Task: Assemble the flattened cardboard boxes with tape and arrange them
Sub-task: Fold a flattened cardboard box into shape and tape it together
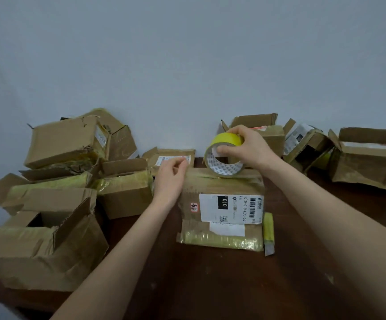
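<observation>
Right hand (248, 147) clasped the yellow tape roll (224, 139) upright on the far edge of the box (222, 188), centre of the table (210, 285). Left hand (171, 179) pinched its far-left corner; the edge to tape likely ran rightward from there.

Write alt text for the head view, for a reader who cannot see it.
A person's right hand holds a yellow tape roll on the far edge of a labelled cardboard box on a dark table; the left hand seems to pinch the tape's loose end. Opened boxes crowd both sides.
</observation>
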